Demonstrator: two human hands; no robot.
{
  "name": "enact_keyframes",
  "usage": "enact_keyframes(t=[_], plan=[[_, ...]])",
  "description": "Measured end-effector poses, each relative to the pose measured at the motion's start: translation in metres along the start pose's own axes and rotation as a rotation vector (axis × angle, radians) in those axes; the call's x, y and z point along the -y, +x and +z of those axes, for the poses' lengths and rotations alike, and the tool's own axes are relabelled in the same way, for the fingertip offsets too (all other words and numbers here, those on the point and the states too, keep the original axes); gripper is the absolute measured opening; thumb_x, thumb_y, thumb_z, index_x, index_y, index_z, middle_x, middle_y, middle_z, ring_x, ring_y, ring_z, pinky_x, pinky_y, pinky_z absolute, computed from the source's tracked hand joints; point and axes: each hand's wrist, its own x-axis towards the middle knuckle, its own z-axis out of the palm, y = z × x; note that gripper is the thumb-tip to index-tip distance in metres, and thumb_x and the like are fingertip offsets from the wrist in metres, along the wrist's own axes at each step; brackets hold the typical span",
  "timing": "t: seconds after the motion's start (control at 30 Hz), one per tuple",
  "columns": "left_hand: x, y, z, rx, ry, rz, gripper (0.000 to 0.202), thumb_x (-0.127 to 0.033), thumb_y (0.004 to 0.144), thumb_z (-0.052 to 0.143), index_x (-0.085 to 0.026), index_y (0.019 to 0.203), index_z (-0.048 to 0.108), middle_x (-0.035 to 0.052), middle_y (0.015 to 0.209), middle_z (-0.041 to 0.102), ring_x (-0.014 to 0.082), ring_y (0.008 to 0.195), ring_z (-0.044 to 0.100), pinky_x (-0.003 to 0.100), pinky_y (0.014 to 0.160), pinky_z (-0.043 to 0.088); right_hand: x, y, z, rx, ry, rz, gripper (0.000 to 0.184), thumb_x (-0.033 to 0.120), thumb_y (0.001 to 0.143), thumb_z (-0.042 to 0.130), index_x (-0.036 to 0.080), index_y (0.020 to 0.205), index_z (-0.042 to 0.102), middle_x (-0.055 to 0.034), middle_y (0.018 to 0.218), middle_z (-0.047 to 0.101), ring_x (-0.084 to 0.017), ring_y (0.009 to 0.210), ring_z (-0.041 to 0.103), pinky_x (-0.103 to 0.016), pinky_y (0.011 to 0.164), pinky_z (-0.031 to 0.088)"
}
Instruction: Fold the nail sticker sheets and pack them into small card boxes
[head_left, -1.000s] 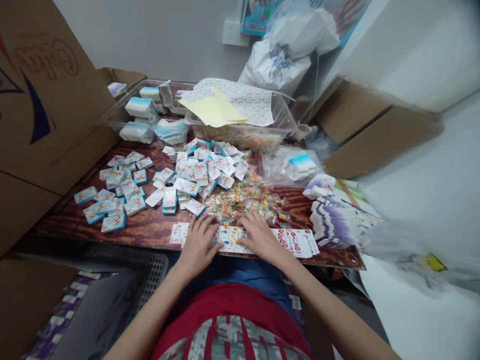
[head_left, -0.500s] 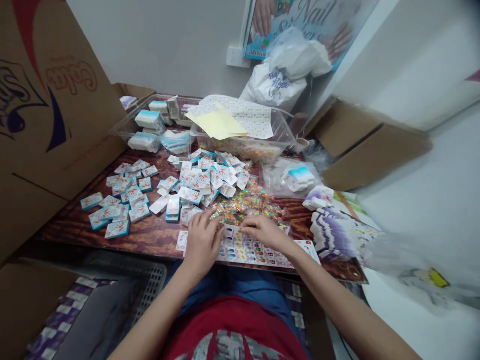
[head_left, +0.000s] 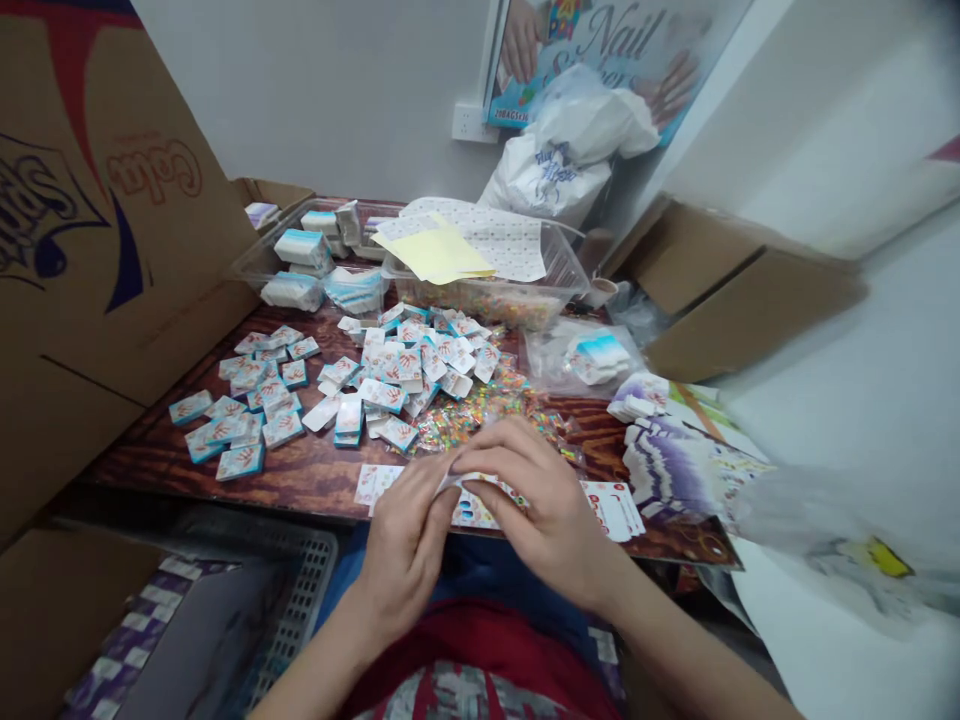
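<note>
Head view: a wooden surface ends just on the near side of a row of sticker sheets, with the wearer's lap below its front edge. Bare wood lies along that edge to the left of the row. Beyond the hands, the room is taken up by loose colourful packets and a heap of small boxes; a purple-and-white stack stands just past the row's right end.

The row's long axis runs left to right, nearly along the front edge, its right end slightly nearer the wearer. Above its middle, between the two hands, is a pale, bent paper; its fold shows edge-on, and which way its long axis runs cannot be told.

Left hand and right hand meet in front of the wearer, forearms angling inward, backs of the hands upward. The fingers of both are curled and nearly closed, pinching the paper between thumbs and fingertips.
</note>
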Motion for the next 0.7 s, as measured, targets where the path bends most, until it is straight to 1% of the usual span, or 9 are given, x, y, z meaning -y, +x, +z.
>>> enact_keyframes(t=[0.1, 0.2, 0.27, 0.33, 0.4, 0.47, 0.57, 0.63, 0.7], plan=[[-0.009, -0.014, -0.027, 0.115, -0.112, -0.083, 0.037, -0.024, 0.098, 0.044, -0.033, 0.131, 0.061, 0.0027, 0.125, 0.068, 0.0225, 0.116, 0.063, 0.040, 0.100, 0.051, 0.000, -0.019, 0.002, 0.000, -0.142, 0.070, 0.035, 0.015, 0.091, 0.053, 0.027, 0.124, 0.057, -0.0091, 0.120, 0.061, -0.030, 0.117, 0.050, -0.050, 0.100, 0.037], [-0.003, -0.023, -0.042, 0.254, -0.324, -0.240, 0.041, -0.047, 0.098, 0.040, -0.029, 0.112, 0.074, 0.0065, 0.110, 0.074, 0.0284, 0.106, 0.067, 0.046, 0.097, 0.053, -0.017, -0.037, 0.004, 0.208, 0.005, 0.245, 0.025, 0.008, 0.089, 0.046, 0.024, 0.098, 0.063, -0.0041, 0.093, 0.066, -0.023, 0.092, 0.058, -0.038, 0.084, 0.044], [0.009, -0.025, -0.035, 0.275, -0.523, -0.383, 0.061, -0.062, 0.095, 0.033, -0.022, 0.100, 0.079, 0.0109, 0.096, 0.076, 0.0307, 0.095, 0.070, 0.048, 0.092, 0.054, -0.026, -0.045, 0.010, 0.328, 0.152, 0.315, 0.025, 0.006, 0.089, 0.043, 0.023, 0.087, 0.062, -0.0016, 0.084, 0.064, -0.019, 0.081, 0.058, -0.029, 0.074, 0.043], [0.021, -0.026, -0.018, 0.232, -0.636, -0.540, 0.059, -0.065, 0.091, 0.042, -0.018, 0.105, 0.076, 0.0114, 0.097, 0.075, 0.0301, 0.095, 0.069, 0.045, 0.090, 0.054, -0.031, -0.048, 0.021, 0.393, 0.216, 0.351, 0.022, 0.009, 0.090, 0.043, 0.022, 0.086, 0.060, -0.0007, 0.083, 0.064, -0.017, 0.078, 0.058, -0.026, 0.070, 0.041], [0.030, -0.026, 0.002, 0.245, -0.673, -0.634, 0.055, -0.059, 0.084, 0.060, -0.019, 0.121, 0.067, 0.0096, 0.106, 0.073, 0.0284, 0.103, 0.066, 0.040, 0.091, 0.053, -0.035, -0.048, 0.035, 0.374, 0.147, 0.421, 0.017, 0.013, 0.089, 0.046, 0.021, 0.082, 0.059, -0.0005, 0.078, 0.063, -0.017, 0.074, 0.057, -0.026, 0.067, 0.039], [0.035, -0.027, 0.017, 0.315, -0.716, -0.662, 0.056, -0.054, 0.083, 0.064, -0.020, 0.128, 0.062, 0.0072, 0.101, 0.072, 0.0247, 0.098, 0.065, 0.035, 0.086, 0.052, -0.040, -0.046, 0.048, 0.283, 0.031, 0.517, 0.013, 0.017, 0.089, 0.048, 0.021, 0.080, 0.057, -0.0016, 0.075, 0.064, -0.018, 0.071, 0.056, -0.027, 0.065, 0.037], [0.039, -0.027, 0.025, 0.338, -0.640, -0.632, 0.038, -0.049, 0.090, 0.054, -0.016, 0.103, 0.067, 0.0015, 0.077, 0.065, 0.0167, 0.073, 0.059, 0.026, 0.069, 0.047, -0.050, -0.048, 0.063, 0.201, 0.054, 0.587, 0.018, 0.031, 0.092, 0.050, 0.021, 0.078, 0.056, -0.0026, 0.073, 0.064, -0.019, 0.068, 0.055, -0.027, 0.061, 0.035], [0.042, -0.027, 0.024, 0.315, -0.494, -0.599, 0.037, -0.047, 0.092, 0.051, -0.015, 0.077, 0.062, -0.0013, 0.066, 0.056, 0.0132, 0.064, 0.050, 0.023, 0.060, 0.039, -0.055, -0.053, 0.066, 0.192, 0.237, 0.609, 0.032, 0.045, 0.093, 0.050, 0.021, 0.072, 0.054, -0.0014, 0.068, 0.060, -0.017, 0.065, 0.053, -0.027, 0.058, 0.035], [0.047, -0.026, 0.023, 0.268, -0.397, -0.611, 0.042, -0.048, 0.092, 0.049, -0.017, 0.065, 0.051, -0.0029, 0.060, 0.048, 0.0120, 0.059, 0.044, 0.023, 0.055, 0.034, -0.059, -0.059, 0.065, 0.170, 0.465, 0.666, 0.043, 0.057, 0.090, 0.051, 0.020, 0.068, 0.051, 0.0002, 0.065, 0.053, -0.015, 0.062, 0.049, -0.026, 0.055, 0.036]])
